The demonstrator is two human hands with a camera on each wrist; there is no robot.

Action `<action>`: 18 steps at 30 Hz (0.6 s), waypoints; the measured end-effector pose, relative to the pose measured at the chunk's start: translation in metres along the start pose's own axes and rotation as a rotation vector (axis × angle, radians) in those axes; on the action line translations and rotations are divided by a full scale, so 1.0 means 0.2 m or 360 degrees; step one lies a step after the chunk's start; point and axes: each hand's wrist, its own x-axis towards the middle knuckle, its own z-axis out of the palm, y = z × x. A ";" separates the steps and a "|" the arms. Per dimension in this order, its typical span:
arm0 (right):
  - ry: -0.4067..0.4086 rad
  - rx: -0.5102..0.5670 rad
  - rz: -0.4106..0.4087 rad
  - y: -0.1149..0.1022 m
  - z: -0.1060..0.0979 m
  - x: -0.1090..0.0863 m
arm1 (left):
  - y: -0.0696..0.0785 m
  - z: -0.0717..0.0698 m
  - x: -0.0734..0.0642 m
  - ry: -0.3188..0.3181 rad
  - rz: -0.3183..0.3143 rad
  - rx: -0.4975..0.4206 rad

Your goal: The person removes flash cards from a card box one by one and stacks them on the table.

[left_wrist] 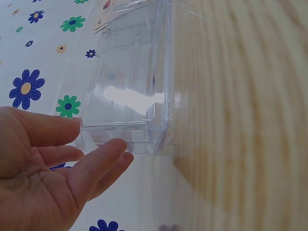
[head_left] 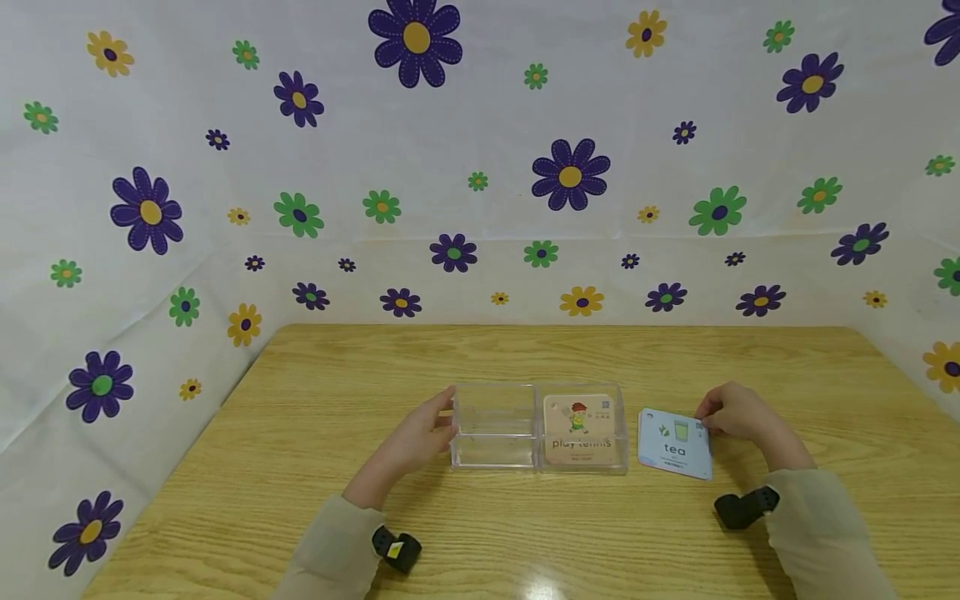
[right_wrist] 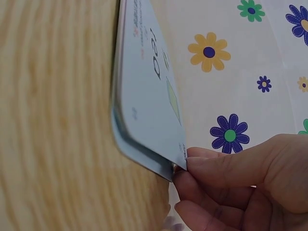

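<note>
A clear plastic box (head_left: 495, 454) with two compartments stands on the table. Its right compartment holds a peach-coloured "play tennis" card (head_left: 583, 454); the left one shows no card. My left hand (head_left: 420, 435) is at the box's left end, its relaxed fingertips right at the end wall in the left wrist view. To the right of the box lies a small stack of light blue cards, with a "tea" card (head_left: 671, 457) on top. My right hand (head_left: 742, 414) pinches the far right corner of that card between thumb and forefinger. A gap (right_wrist: 149, 153) shows beneath the raised corner.
The wooden table (head_left: 540, 533) runs back to a white cloth (head_left: 480, 108) printed with flowers, which also hangs along both sides. Black wrist cameras sit at the left sleeve (head_left: 330, 542) and the right sleeve (head_left: 821, 521).
</note>
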 end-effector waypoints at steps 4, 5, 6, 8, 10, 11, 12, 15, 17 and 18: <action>-0.0003 0.0001 -0.0004 0.00 0.00 0.00 | 0.00 0.00 0.00 0.0000 0.0004 -0.0003; -0.0002 0.0001 -0.0006 0.00 0.00 0.00 | 0.00 0.00 0.00 -0.0001 0.0006 -0.0004; -0.0001 0.0000 -0.0008 0.00 0.00 0.00 | 0.00 0.00 0.00 -0.0002 0.0008 -0.0004; 0.0003 -0.0002 -0.0011 0.00 0.00 0.00 | -0.01 0.00 0.00 -0.0006 0.0013 -0.0005; 0.0006 -0.0004 -0.0015 0.01 0.00 0.00 | -0.01 0.00 0.00 -0.0009 0.0019 -0.0003; 0.0008 -0.0005 -0.0015 0.01 0.00 0.00 | -0.01 0.00 0.00 -0.0010 0.0017 -0.0005; 0.0008 -0.0008 -0.0013 0.01 0.01 0.00 | -0.02 0.00 0.01 -0.0011 0.0018 -0.0007; 0.0003 -0.0007 -0.0011 0.01 0.00 0.00 | -0.02 0.00 0.01 -0.0009 0.0007 -0.0013; 0.0001 -0.0005 -0.0005 0.00 0.00 0.00 | -0.02 0.00 0.01 -0.0009 -0.0003 -0.0019; 0.0000 -0.0003 -0.0004 0.00 0.00 0.00 | -0.02 0.00 0.01 -0.0009 -0.0002 -0.0018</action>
